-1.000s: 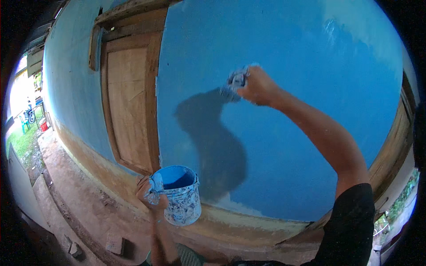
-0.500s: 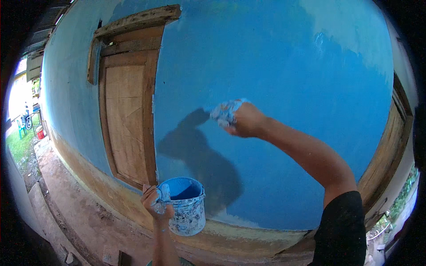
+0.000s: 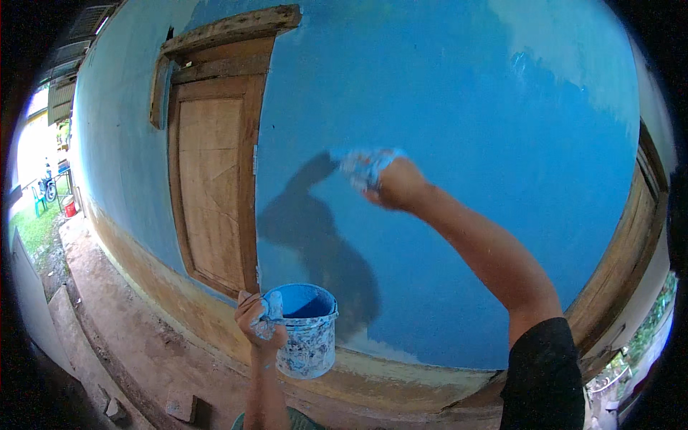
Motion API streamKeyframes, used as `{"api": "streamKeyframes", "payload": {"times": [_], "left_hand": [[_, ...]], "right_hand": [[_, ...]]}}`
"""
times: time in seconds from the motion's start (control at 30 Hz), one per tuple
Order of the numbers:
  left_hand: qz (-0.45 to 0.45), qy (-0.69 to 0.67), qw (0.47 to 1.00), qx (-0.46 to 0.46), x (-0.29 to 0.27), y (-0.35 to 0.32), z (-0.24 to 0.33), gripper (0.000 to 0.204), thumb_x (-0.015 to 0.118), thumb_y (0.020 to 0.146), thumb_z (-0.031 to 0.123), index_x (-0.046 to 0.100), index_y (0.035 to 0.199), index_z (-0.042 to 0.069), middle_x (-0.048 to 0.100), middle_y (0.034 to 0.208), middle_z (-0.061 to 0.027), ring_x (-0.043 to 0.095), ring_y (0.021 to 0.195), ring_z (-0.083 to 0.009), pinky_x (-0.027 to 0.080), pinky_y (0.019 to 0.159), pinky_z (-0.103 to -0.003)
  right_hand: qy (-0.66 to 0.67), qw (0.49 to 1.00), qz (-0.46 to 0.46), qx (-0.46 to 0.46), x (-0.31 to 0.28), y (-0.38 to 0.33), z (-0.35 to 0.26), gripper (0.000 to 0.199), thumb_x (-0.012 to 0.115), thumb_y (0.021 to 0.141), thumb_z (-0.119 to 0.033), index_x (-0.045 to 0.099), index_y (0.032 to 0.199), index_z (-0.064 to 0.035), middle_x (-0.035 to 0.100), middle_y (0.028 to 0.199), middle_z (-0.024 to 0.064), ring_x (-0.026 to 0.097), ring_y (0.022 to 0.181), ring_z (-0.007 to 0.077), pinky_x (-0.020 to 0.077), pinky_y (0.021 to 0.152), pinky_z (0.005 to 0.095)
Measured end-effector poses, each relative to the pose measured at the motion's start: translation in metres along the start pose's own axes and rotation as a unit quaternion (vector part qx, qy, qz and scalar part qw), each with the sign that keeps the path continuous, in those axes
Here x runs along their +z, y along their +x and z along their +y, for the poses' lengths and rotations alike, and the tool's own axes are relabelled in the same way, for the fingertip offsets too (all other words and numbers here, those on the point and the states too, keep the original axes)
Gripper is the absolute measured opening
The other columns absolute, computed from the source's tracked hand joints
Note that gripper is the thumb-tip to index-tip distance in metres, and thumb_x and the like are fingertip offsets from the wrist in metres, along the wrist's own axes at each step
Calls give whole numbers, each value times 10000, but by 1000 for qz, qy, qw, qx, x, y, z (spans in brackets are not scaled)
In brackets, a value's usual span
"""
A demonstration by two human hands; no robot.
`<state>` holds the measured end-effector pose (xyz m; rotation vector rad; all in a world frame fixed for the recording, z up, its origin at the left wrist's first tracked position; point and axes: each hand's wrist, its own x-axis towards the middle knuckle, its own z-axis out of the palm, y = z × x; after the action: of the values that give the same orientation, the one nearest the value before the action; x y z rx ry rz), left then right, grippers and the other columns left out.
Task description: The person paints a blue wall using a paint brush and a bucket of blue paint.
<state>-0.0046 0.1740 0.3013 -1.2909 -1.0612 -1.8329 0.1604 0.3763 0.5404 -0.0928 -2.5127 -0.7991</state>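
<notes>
My left hand (image 3: pixel 261 320), smeared with pale blue paint, is closed at the left rim of a paint bucket (image 3: pixel 309 351), holding it upright. The bucket is splattered white and dark outside, with blue inside. My right hand (image 3: pixel 390 179) is raised in front of the blue wall (image 3: pixel 444 208), its fingers closed and thick with wet paint. From them a blue, paint-coated tip pokes left toward the wall, probably a paintbrush (image 3: pixel 340 154); motion blur and the fingers hide most of it. The shadow of my arm falls on the wall beside it.
A wooden door (image 3: pixel 211 179) in a brown frame stands left of the painted area. At the far right is another wooden frame (image 3: pixel 623 236). A ledge (image 3: pixel 401 380) runs along the wall's foot. A loose block (image 3: pixel 180 406) lies on the ground.
My right hand has moved slightly up along the wall, with its tip now pointing left. The view has shifted a little; my left hand still holds the bucket.
</notes>
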Motion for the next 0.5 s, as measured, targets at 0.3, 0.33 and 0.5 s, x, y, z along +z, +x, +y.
{"api": "streamKeyframes", "payload": {"times": [0.3,0.33,0.5], "left_hand": [[24,55,996,-70,-11,-29,-8,400,539,849,390,510,703,19,535,536,-97,542,473,-268,457,581,-362],[45,43,996,-69,-10,-31,-8,450,538,846,430,516,670,17,535,534,-97,544,477,-266,457,581,-363],[119,34,992,-24,-4,-22,4,558,603,808,514,514,603,3,533,533,-87,539,487,-255,448,570,-346]], "right_hand": [[-117,992,34,-29,95,0,-28,345,553,820,-229,584,1145,-118,498,1306,95,451,1232,300,516,849,409],[-113,990,72,-45,101,-6,-36,345,553,820,-229,584,1145,-118,498,1306,95,451,1232,300,516,849,409],[276,945,-159,79,62,-4,-42,241,578,826,-200,653,1024,-83,662,1028,87,626,904,316,506,743,403]]}}
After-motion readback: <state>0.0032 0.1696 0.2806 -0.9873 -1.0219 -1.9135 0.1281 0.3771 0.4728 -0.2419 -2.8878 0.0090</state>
